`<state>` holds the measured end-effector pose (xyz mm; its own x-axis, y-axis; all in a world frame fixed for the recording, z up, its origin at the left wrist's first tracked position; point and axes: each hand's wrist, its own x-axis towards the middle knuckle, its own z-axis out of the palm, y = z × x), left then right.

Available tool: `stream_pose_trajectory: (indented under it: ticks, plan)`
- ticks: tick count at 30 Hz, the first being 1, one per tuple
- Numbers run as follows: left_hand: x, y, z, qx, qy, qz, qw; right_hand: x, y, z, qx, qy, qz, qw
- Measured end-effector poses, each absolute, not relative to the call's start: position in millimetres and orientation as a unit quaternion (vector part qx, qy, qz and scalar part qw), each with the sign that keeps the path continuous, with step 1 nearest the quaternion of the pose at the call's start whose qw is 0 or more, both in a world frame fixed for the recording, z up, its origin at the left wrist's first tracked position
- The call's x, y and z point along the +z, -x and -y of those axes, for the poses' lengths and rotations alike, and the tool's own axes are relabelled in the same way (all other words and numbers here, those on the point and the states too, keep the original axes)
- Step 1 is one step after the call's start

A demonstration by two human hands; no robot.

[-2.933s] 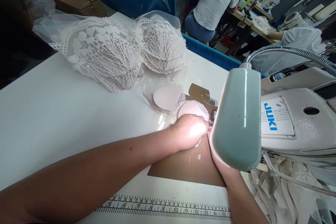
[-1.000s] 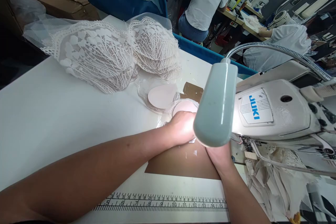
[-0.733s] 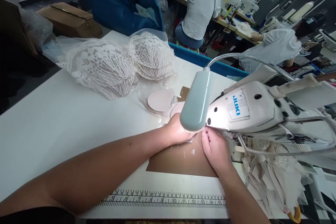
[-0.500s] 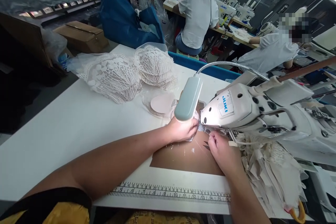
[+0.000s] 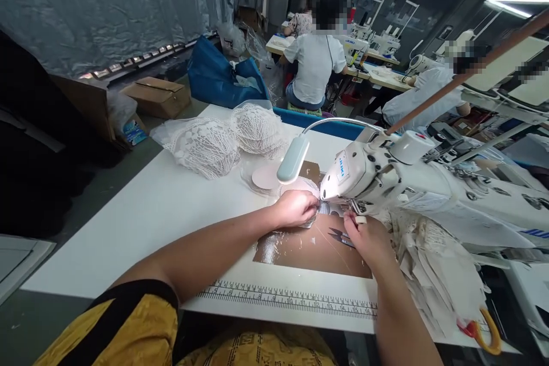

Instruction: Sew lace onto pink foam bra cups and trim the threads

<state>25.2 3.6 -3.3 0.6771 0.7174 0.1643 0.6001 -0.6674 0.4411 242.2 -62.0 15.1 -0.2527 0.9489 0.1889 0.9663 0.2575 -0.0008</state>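
Since the earlier frames the right hand [image 5: 364, 233] has drawn away rightward from the left hand [image 5: 295, 208], baring dark snips [image 5: 340, 237] beneath it, and the head view has lifted to show more room.

Seen from the head, the left hand is closed on a lace piece [image 5: 299, 185] lying just left of the sewing machine [image 5: 343, 174]. Right-hand fingers are curled narrow below the machine; I cannot tell whether they grip the snips.

On the floor at far left, a blue bag [image 5: 210, 68] gapes, pale plastic showing at its mouth. Beside it sits a cardboard box [image 5: 156, 97], contents hidden.

Across the white counter [image 5: 124, 229] lie two lace heaps [image 5: 206, 146] toward the far edge, a pale pad [image 5: 264, 178] nearer, a brown sheet [image 5: 295, 249] under the hands, and a printed ruler [image 5: 300, 300] along the near edge. One lamp [image 5: 293, 160] hangs over the work. Fabric [image 5: 433, 274] and orange-handled scissors [image 5: 490, 331] lie at right.

Beyond, two people in white shirts [image 5: 312, 66] sit at other machines [image 5: 355, 48].
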Motion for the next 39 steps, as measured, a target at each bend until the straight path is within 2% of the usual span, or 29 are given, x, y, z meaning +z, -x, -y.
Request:
stream_pose_trajectory:
  ticks: [6,11,18,21,27,30,35,39]
  plan:
    - [22,-14,2,0.128,-0.908,-0.353,0.184,24,-235,87,0.058,0.559,0.823,0.081]
    - [44,0,10,0.116,-0.923,-0.342,0.132,4,-256,104,-0.001,0.570,0.820,0.057]
    - [19,6,12,0.093,-0.917,-0.383,0.057,-10,-269,109,-0.061,0.601,0.787,0.121]
    - [12,4,16,0.088,-0.912,-0.398,0.041,-6,-255,112,-0.026,0.556,0.818,0.146]
    - [18,12,42,0.056,-0.905,-0.420,0.028,-3,-245,126,0.049,0.433,0.893,0.115]
    - [24,18,66,0.040,-0.902,-0.428,0.039,-3,-257,140,0.080,0.401,0.905,0.119]
    - [35,27,92,0.031,-0.894,-0.433,0.107,-1,-276,161,0.120,0.419,0.879,0.195]
    - [42,32,91,0.081,-0.898,-0.395,0.177,0,-284,165,0.124,0.458,0.852,0.222]
